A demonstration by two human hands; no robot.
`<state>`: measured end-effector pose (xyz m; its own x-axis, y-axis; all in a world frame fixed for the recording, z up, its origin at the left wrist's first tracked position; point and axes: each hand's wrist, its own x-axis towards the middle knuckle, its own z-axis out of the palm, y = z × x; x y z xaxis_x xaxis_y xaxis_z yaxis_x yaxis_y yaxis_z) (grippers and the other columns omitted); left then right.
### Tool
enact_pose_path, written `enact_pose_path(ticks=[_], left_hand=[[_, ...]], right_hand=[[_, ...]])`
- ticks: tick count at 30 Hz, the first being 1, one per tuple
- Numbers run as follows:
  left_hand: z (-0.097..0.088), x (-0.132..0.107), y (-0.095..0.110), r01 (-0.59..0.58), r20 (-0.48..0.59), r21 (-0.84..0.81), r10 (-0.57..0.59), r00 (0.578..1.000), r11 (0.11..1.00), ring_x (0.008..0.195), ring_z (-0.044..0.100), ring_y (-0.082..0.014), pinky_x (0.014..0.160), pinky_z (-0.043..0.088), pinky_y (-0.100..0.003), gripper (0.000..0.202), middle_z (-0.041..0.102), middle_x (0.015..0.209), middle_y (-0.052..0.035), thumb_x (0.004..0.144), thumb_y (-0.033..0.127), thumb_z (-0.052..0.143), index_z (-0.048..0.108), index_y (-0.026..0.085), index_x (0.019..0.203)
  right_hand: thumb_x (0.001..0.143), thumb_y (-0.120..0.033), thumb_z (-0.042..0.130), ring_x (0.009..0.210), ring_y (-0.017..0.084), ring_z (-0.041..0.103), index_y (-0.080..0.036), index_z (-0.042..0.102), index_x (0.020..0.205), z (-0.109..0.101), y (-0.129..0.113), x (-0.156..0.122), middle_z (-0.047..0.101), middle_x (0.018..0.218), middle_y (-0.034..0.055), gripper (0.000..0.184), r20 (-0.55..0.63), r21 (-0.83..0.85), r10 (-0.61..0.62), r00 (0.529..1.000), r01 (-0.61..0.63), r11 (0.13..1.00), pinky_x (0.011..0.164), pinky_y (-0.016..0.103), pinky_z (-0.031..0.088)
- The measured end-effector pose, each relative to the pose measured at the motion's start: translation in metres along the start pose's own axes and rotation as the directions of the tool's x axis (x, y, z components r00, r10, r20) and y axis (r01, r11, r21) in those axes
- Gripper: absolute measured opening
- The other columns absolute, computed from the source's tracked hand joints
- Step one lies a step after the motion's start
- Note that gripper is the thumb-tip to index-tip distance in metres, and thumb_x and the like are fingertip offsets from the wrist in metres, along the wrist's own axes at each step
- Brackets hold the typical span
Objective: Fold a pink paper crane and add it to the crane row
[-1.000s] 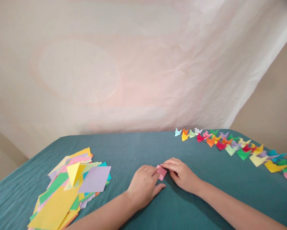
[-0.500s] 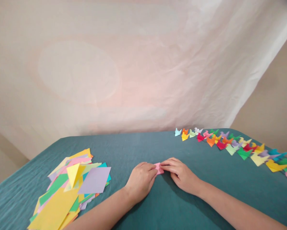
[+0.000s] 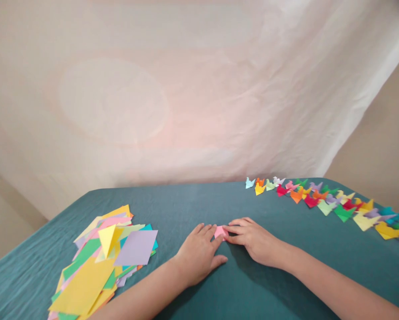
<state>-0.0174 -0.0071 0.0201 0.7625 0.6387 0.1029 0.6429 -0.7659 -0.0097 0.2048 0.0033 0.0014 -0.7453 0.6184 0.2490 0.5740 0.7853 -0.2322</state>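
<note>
A small pink folded paper [image 3: 220,231] lies on the teal tablecloth [image 3: 252,284] between my two hands. My left hand [image 3: 199,253] lies palm down with its fingers stretched forward, fingertips pressing on the paper's left side. My right hand [image 3: 252,238] rests flat too, its fingers pointing left and pressing the paper's right edge. Most of the paper is hidden under the fingertips.
A loose pile of coloured paper squares [image 3: 102,258] lies at the left, with a lilac sheet [image 3: 135,247] on top. A row of several folded paper birds [image 3: 319,202] curves along the table's far right. A pale cloth backdrop [image 3: 186,89] hangs behind.
The pink paper, seen tilted up as a square a second ago, now lies flatter and smaller under both hands' fingertips. My left fingers have straightened out.
</note>
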Motion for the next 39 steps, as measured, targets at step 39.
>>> enact_pose_path(ticks=[39], left_hand=[[0.023,0.008,-0.023,0.011,-0.193,-0.354,-0.084,0.978,0.935,0.086,0.056,-0.0165,0.079,0.042,-0.028,0.016,0.062,0.089,-0.0027,0.086,0.024,0.052,0.067,0.021,0.088]], right_hand=[[0.087,-0.026,0.053,0.091,0.017,0.057,-0.024,0.067,0.094,-0.003,0.013,0.02,0.068,0.098,0.003,0.015,-0.02,0.036,-0.039,0.999,0.039,0.999,0.081,0.033,0.04]])
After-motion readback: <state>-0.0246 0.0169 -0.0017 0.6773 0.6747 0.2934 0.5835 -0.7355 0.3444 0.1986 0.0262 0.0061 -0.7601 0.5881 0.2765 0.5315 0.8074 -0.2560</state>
